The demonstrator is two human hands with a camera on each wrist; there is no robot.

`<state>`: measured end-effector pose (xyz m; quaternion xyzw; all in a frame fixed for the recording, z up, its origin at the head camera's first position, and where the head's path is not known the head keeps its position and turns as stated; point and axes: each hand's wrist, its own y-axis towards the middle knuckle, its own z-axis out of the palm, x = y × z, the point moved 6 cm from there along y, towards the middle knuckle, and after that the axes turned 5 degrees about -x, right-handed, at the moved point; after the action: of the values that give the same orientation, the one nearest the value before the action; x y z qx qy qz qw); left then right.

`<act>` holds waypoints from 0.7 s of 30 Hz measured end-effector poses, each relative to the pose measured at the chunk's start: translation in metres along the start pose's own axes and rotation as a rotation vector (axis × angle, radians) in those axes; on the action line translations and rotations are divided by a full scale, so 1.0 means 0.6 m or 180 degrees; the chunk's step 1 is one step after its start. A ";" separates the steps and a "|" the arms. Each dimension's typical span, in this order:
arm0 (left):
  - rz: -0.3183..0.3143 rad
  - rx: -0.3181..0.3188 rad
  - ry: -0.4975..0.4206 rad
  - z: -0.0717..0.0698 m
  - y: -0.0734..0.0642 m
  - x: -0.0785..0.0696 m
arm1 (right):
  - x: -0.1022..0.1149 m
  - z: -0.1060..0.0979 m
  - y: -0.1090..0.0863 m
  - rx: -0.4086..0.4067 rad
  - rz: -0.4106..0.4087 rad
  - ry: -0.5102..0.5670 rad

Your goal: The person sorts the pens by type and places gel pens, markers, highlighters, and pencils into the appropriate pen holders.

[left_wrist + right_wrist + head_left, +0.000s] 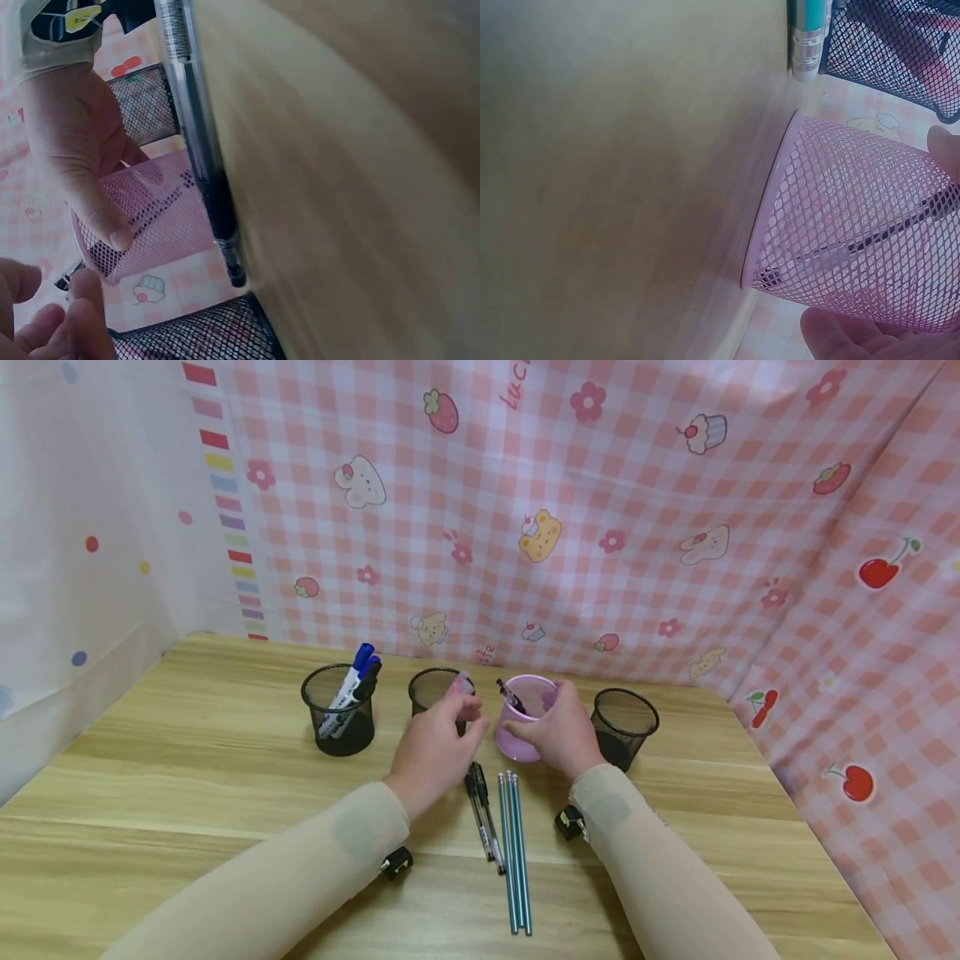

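My right hand point(564, 735) grips a pink mesh pen cup point(517, 745), thumb on the near side and fingers round the far side. Inside the cup leans a black pen point(512, 695), visible through the mesh in the right wrist view. To its left, my left hand point(438, 747) hovers in front of a black mesh cup point(431, 680), its fingers loosely bent. Nothing shows between the fingertips point(88, 289) in the left wrist view. A pink strip point(459, 683) pokes up behind the left fingers at the black cup's rim; its lower part is hidden.
On the table, two clear-barrelled black pens point(483, 818) lie beside three teal pencils point(514, 860). A black mesh cup at far left point(343, 735) holds markers point(348, 689). Another black mesh cup point(626, 718) stands right of the pink one. A patterned curtain point(480, 568) hangs behind.
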<state>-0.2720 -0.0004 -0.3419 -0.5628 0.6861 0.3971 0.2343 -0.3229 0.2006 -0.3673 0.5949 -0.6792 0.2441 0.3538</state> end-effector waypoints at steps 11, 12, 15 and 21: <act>-0.0086 0.0703 0.0706 0.008 -0.012 0.023 | -0.001 0.000 0.001 0.0002 0.0029 -0.0028; -0.0104 0.0770 0.0773 0.009 -0.013 0.024 | -0.001 0.000 0.001 0.0008 0.0024 -0.0028; -0.0115 0.0982 0.1002 0.014 -0.016 0.030 | 0.000 0.000 0.000 0.0007 0.0026 -0.0024; -0.0049 0.1270 0.1393 0.023 -0.021 0.035 | 0.000 0.000 -0.001 0.0006 0.0003 -0.0016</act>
<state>-0.2670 -0.0022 -0.3694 -0.5830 0.7805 0.1218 0.1899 -0.3223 0.2005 -0.3675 0.5955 -0.6802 0.2435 0.3513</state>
